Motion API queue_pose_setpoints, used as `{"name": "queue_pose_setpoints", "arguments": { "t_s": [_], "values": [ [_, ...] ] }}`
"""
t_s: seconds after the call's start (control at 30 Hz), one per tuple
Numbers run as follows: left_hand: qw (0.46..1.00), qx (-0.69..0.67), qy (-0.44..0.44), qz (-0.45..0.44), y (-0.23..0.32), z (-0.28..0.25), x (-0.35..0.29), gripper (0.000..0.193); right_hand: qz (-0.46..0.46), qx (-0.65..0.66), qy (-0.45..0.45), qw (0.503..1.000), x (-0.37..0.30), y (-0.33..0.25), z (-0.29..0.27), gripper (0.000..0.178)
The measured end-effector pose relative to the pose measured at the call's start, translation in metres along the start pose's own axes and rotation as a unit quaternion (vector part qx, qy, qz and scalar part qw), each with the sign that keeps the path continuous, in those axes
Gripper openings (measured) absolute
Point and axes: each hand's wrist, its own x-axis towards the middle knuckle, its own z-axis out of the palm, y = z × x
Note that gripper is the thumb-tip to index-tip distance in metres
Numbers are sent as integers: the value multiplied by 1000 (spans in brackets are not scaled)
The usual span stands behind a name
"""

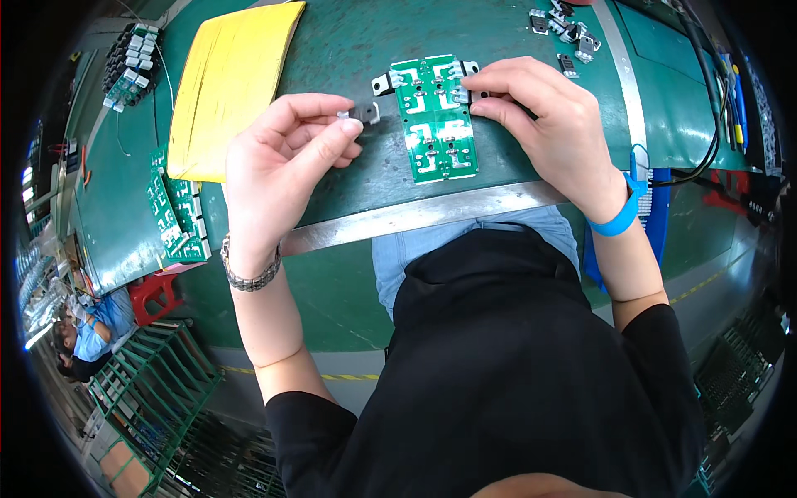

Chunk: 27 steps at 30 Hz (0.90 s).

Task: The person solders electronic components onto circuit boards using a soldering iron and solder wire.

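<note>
A green circuit board (440,120) lies on the table in front of me, its long side running away from my body. One black component with metal legs (382,84) sits at its far left edge, and another (470,68) at the far right corner. My left hand (290,149) pinches a loose black component (365,114) between thumb and fingers, just left of the board and apart from it. My right hand (540,108) closes thumb and fingertips on a black component (477,96) at the board's right edge; the fingers partly hide it.
A yellow sheet (237,83) lies at the left, with stacked green boards (178,212) nearer me. More parts (133,62) stand far left. Loose black components (573,33) lie at the far right, near black cables (710,100) and pens (739,108). A metal strip (432,214) edges the table.
</note>
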Motion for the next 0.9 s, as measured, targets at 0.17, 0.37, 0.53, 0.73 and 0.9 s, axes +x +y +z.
{"name": "queue_pose_setpoints", "arguments": {
  "t_s": [0.17, 0.37, 0.53, 0.73, 0.9],
  "values": [
    [989, -122, 43, 76, -4, 8, -5, 21, 17, 7, -4, 1000, 0, -1, -1, 18],
    [973, -202, 27, 107, -5, 0, -9, 29, 27, 14, -7, 1000, 1, -1, -1, 18],
    [994, -68, 24, 84, -5, 13, -6, 31, 34, 26, -7, 999, 0, 1, -1, 19],
    [974, 144, 101, 140, -14, 27, -1, 22, 27, 18, -7, 999, 0, 2, -1, 19],
    [907, 276, 107, 299, -16, 31, 11, 20, 22, 0, -5, 1000, 0, -1, 0, 18]
  ]
}}
